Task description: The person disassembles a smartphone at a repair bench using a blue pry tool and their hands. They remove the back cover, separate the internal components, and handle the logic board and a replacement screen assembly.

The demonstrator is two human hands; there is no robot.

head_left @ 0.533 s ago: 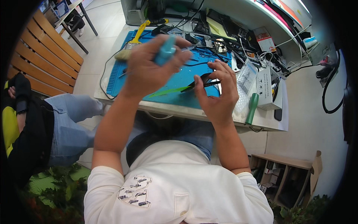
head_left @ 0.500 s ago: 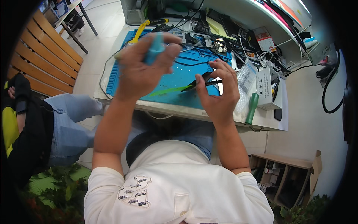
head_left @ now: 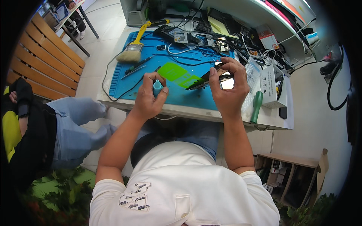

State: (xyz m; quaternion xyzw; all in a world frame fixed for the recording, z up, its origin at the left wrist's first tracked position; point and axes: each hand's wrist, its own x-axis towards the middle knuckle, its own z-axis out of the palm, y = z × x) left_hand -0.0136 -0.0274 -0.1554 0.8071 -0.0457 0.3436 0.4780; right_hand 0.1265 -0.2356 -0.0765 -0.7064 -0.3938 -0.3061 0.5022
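head view: dark flat panel point(head_left: 203, 82), green sheet point(head_left: 175, 73) at its left end, above the blue mat point(head_left: 184, 100), pinched in the right hand point(head_left: 230, 83); teal bottle point(head_left: 157, 89) gripped in the left hand point(head_left: 149, 97). best held steady, probably by the edges.

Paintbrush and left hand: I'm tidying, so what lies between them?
Head view: between paintbrush and left hand lie a green-and-black screwdriver, metal tweezers and black cord.
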